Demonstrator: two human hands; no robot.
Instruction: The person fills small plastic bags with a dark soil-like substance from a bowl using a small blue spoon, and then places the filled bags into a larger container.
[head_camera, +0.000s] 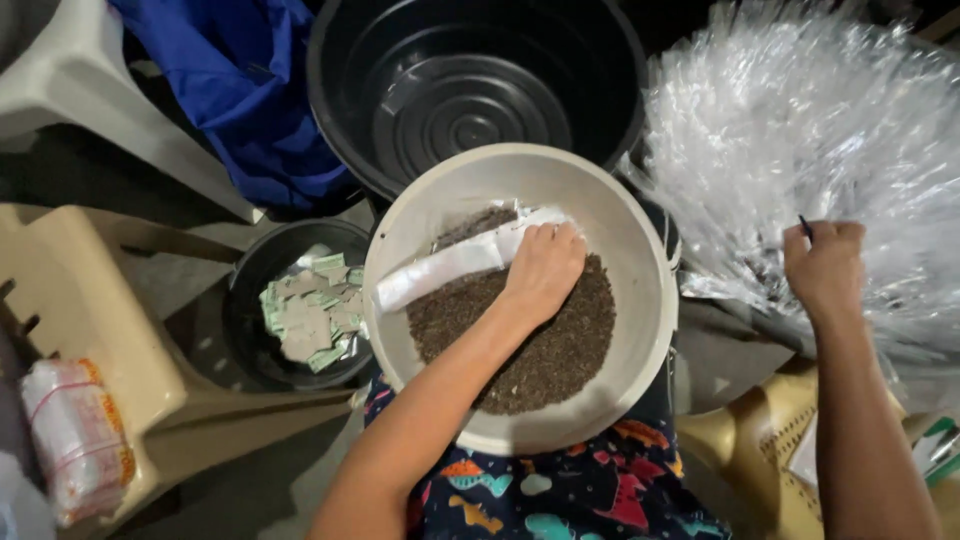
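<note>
From the head camera, the left hand (543, 268) lies inside a beige plastic basin (640, 330) that rests on the person's lap, its fingers curled down and closed over one end of a long, narrow clear sachet (450, 265). The sachet's long axis runs from the hand out to the left and slightly downward, its free end reaching the basin's left rim. Just under and behind the hand lies a heap of dark brown seed-like granules (540, 345), filling the middle and near part of the basin, so the hand touches both the sachet and the granules.

The right hand (825, 268) is well apart, out to the right beyond the basin's rim, closed in a loose fist on a thin dark stick-like item (805, 227) that pokes up between the fingers; what it is cannot be told. It rests against a big bundle of clear plastic sleeves (800, 130) fanned out behind it. The left hand is the nearer to the sachet and granules.

Around the lap: a large empty black tub (470, 90) just beyond the basin, a smaller black bowl (250, 300) to the left holding small pale green paper packets (312, 310), blue cloth (250, 90), a tan plastic stool (90, 320) carrying a wrapped bundle (75, 435), and patterned dark fabric (560, 495) over the knees.
</note>
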